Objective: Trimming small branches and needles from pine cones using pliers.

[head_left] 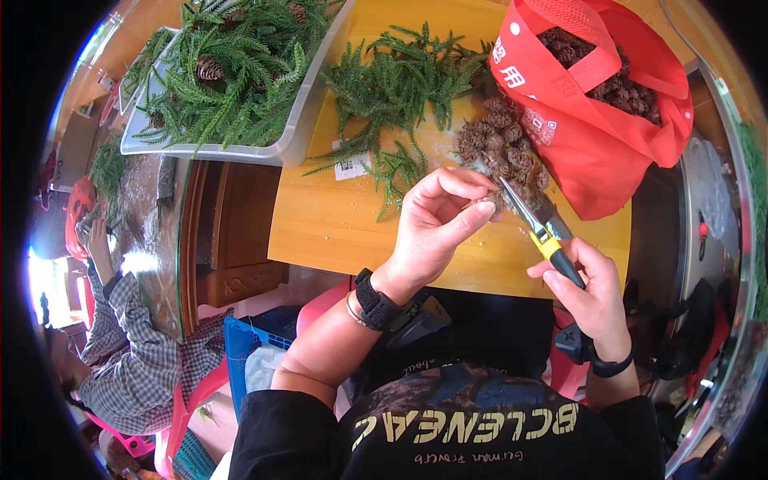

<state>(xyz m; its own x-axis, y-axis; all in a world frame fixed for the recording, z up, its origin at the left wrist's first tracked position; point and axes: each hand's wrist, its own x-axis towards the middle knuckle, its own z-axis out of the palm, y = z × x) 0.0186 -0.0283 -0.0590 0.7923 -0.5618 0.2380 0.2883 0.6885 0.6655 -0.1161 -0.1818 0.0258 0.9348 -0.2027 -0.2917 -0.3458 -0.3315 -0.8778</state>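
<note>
My left hand (438, 222) is closed in a pinch above the near part of the yellow table (352, 240). Whatever lies between its thumb and fingers is too small and hidden to name. In my right hand (592, 300) is a pair of long-nose pliers (548, 244) with black and yellow handles, its narrow jaws pointing up and left. The jaw tips come close to my left fingertips; whether they touch anything cannot be told. Just beyond both hands lies a heap of brown pine cones (500, 148). Green artificial fir sprigs (408, 84) are spread to its left.
A red bag (592, 160) holding more pine cones stands at the right. At the upper left, a clear plastic bin (280, 152) is heaped with sprigs and cones. A white label (350, 164) lies on the table. Another person in a checked shirt (136, 352) works at the left.
</note>
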